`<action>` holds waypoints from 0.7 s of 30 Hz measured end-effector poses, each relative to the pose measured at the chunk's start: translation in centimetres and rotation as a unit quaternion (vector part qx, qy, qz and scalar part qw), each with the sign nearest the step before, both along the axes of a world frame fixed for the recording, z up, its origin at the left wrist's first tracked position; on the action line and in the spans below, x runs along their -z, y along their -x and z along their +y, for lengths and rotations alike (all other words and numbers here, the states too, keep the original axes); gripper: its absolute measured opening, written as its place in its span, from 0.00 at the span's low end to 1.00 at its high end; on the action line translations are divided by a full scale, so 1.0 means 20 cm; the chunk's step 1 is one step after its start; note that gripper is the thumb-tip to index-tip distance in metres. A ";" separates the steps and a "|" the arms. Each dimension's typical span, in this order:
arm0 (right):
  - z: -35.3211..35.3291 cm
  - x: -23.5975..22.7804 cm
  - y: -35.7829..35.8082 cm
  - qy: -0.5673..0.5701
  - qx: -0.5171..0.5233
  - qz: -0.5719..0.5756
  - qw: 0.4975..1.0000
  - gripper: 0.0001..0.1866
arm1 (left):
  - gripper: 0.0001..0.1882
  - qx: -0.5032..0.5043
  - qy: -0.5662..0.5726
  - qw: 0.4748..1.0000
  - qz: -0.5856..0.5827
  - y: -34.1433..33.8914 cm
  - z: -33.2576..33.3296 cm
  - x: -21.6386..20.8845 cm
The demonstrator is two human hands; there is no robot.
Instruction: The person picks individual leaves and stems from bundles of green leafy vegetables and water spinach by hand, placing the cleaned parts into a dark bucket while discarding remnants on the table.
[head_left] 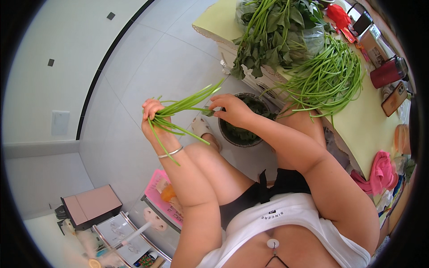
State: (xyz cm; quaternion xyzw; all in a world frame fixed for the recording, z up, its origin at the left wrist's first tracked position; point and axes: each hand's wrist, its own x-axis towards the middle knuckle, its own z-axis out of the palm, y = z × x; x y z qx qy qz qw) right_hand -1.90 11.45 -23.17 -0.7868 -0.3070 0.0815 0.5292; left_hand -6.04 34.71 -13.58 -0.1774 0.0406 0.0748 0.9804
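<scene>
My left hand (153,115) is closed round a loose bunch of long green leaf stems (185,103), which fan out to the right. At the end of one stem, my right hand (232,109) pinches a small green leaf (208,111) between thumb and fingers. Below that hand, a round dark basket (241,144) on the floor holds torn green leaves. A tangled heap of bare stems (335,76) lies on the table to the right. Beyond it is a big bunch of leafy stems (277,40), partly in clear plastic.
The pale yellow table (357,134) runs along my right. On it are a dark red flask (388,73), a phone (394,99) and a pink cloth (380,172). At lower left stand a pink basket (156,183) and a wheeled rack (120,236). My thighs flank the leaf basket.
</scene>
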 end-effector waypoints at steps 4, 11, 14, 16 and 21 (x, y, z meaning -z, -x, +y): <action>0.01 0.03 -0.04 -0.060 -0.043 0.139 0.988 0.09 | 0.05 -0.019 0.000 1.000 -0.020 0.04 0.07 -0.02; -0.07 -0.14 -0.06 0.021 -0.118 0.196 0.973 0.06 | 0.04 -0.103 -0.044 0.994 -0.011 0.19 0.30 0.02; -0.07 -0.18 -0.04 0.099 -0.066 0.108 0.987 0.07 | 0.04 -0.110 -0.087 0.990 0.016 0.21 0.30 0.02; -0.05 -0.18 -0.03 0.136 -0.036 0.068 0.988 0.10 | 0.04 -0.116 -0.107 0.987 0.018 0.21 0.30 0.02; -0.05 -0.20 -0.02 0.102 -0.009 0.043 0.994 0.10 | 0.05 -0.189 -0.182 0.963 0.058 0.22 0.32 0.00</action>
